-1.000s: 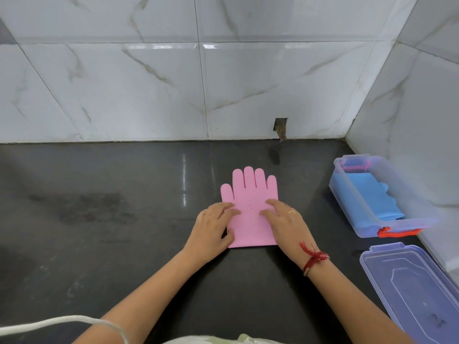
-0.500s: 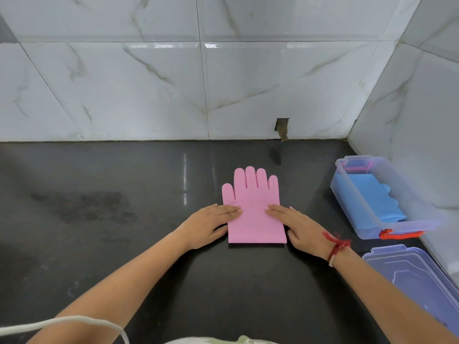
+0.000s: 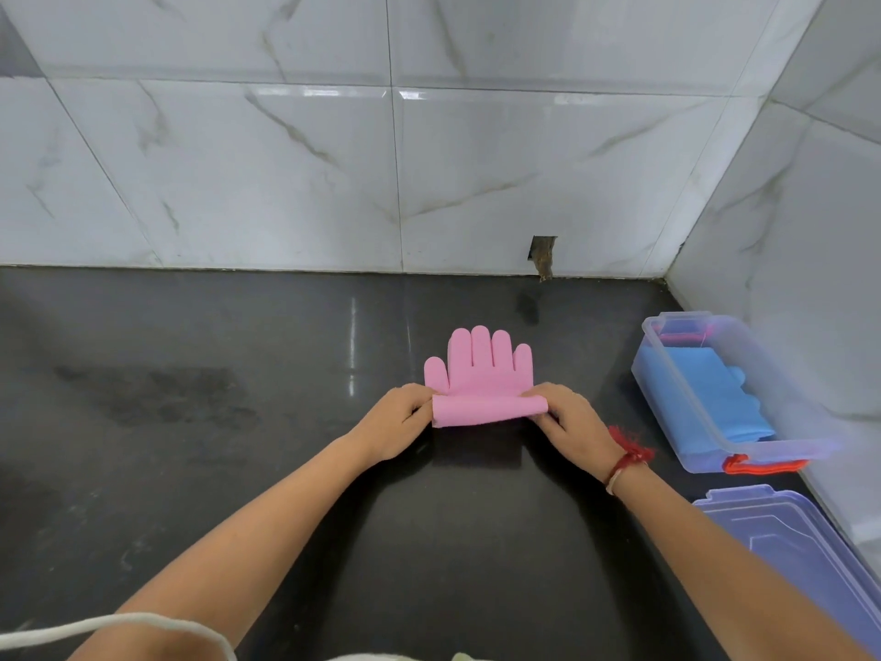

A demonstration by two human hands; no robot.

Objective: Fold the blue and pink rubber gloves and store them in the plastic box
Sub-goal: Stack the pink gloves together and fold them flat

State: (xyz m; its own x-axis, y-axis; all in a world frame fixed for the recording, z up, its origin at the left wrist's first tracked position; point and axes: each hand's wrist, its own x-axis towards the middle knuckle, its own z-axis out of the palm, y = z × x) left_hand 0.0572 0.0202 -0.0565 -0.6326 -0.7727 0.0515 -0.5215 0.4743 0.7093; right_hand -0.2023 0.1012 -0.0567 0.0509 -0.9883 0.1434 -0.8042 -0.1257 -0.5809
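A pink rubber glove lies on the dark countertop, fingers pointing toward the wall. Its cuff end is lifted and curled over toward the fingers. My left hand pinches the left corner of that cuff. The right corner is pinched by my right hand, which wears a red thread at the wrist. A clear plastic box with red latches stands at the right, against the side wall. Inside it lies a folded blue glove.
The box's clear lid lies flat on the countertop in front of the box, near the right edge. Tiled walls close off the back and the right side. A white cord hangs at the bottom left.
Both hands went from pressing flat on the glove to gripping its cuff corners. The cuff end has been lifted off the counter and rolled forward toward the fingers.
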